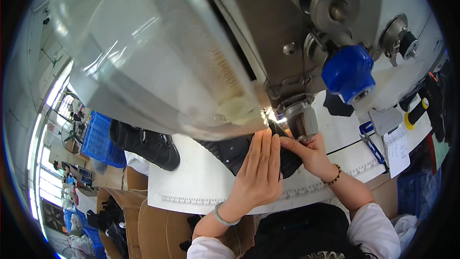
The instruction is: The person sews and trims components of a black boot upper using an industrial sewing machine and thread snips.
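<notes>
A black shoe upper point(229, 149) lies on the white table under the sewing head of a grey sewing machine point(263, 17), beside a bright light. My left hand point(258, 175) rests flat on it, fingers stretched out together toward the needle area. From the right, my right hand point(314, 156) grips the piece's edge, its thumb pointing left on top and the other fingers partly hidden. A cloudy clear guard point(158, 62) hides part of the upper. The needle tip cannot be made out.
A black boot point(143, 145) stands at the table's left edge. Blue snips point(373, 149), a paper note point(396, 150) and a thread spool point(416, 113) lie right. A printed ruler point(201, 200) runs along the front edge. Cardboard boxes point(163, 230) and a blue crate point(101, 139) stand left.
</notes>
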`<move>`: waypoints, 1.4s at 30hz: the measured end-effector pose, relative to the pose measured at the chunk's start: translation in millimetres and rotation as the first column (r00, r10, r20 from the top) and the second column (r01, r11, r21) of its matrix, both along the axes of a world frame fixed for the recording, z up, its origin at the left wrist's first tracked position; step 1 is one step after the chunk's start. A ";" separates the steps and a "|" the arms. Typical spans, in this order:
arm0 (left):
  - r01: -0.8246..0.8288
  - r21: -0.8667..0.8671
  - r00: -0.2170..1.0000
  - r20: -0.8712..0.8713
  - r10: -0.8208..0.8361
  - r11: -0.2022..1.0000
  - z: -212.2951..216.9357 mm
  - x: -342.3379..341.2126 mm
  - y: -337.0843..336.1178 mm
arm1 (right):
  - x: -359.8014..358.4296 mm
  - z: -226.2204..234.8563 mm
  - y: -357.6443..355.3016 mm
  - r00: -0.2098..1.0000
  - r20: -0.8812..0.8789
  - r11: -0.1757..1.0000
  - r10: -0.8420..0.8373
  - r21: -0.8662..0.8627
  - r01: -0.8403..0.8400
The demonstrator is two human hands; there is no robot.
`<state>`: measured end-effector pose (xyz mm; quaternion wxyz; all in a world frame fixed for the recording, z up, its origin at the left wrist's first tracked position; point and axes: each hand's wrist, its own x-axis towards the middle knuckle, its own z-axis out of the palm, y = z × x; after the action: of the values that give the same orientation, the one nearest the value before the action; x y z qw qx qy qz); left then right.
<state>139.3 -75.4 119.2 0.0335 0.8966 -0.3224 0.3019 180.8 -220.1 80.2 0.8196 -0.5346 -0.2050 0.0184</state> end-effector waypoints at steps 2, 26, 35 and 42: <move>0.014 0.006 0.999 -0.034 -0.014 1.000 0.2 1.8 0.9 | -0.2 1.5 -0.5 1.000 -0.022 1.000 -0.002 0.024 0.002; 0.148 -0.507 0.945 -0.182 -0.273 0.849 11.1 9.3 26.6 | -1.4 15.9 -2.1 0.998 -0.049 0.974 -0.030 -0.226 0.018; 0.135 -0.196 0.978 -0.130 -0.162 0.971 9.5 2.9 15.3 | -0.5 3.7 -1.8 0.998 0.036 0.982 0.053 -0.182 -0.045; 0.145 -0.116 0.975 -0.154 -0.162 0.983 13.0 3.6 18.8 | -5.0 -3.4 7.6 0.999 0.048 0.990 0.017 -0.142 -0.010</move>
<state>142.8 -56.6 132.2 0.1298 0.8876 -0.3709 0.2405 175.8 -212.5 76.8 0.7741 -0.5906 -0.2267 0.0254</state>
